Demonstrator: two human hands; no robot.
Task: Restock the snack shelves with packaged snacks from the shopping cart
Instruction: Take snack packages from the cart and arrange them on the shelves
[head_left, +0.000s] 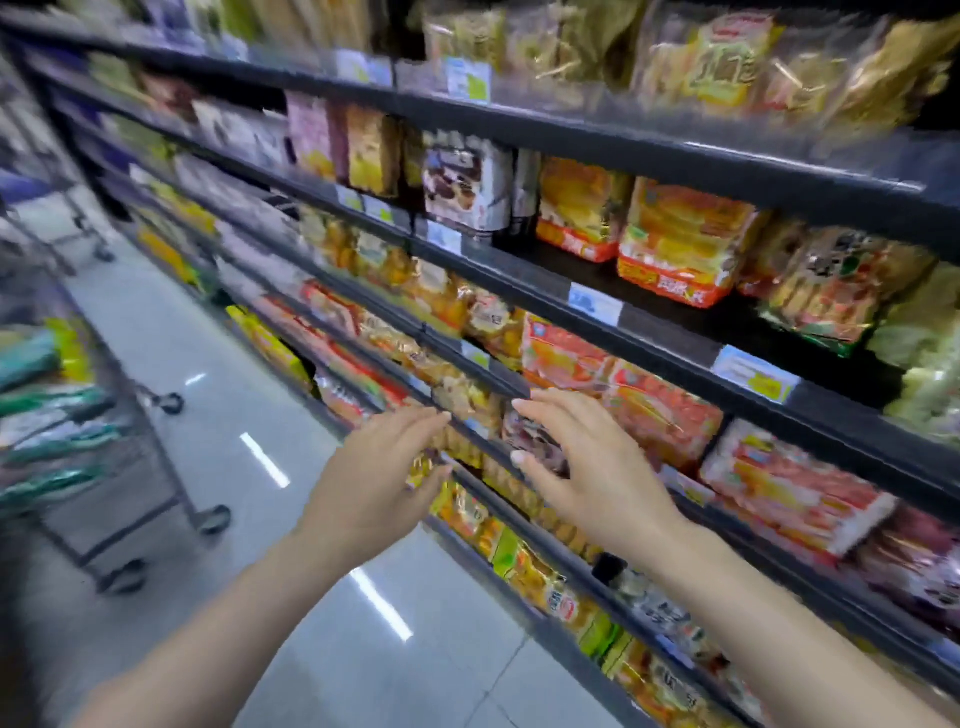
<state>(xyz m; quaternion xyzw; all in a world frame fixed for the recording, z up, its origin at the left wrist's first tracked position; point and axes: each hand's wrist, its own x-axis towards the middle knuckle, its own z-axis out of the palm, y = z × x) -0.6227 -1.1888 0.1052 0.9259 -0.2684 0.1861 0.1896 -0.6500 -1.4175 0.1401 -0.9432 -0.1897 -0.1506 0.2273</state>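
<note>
Bare hands (587, 467) before stocked shelves (649, 332)

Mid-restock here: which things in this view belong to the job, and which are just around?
Part of the job:
- left hand and right hand, both open and empty, at the packets on the shelf edge
- shopping cart with green packets, on the left
- orange snack packs on the shelf

Just around:
- price tags
- second cart further down the aisle
- tiled floor

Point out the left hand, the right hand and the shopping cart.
left hand (371, 475), head view, back of the hand.
right hand (587, 467), head view, back of the hand.
shopping cart (156, 470), head view, dark frame bar.
</note>
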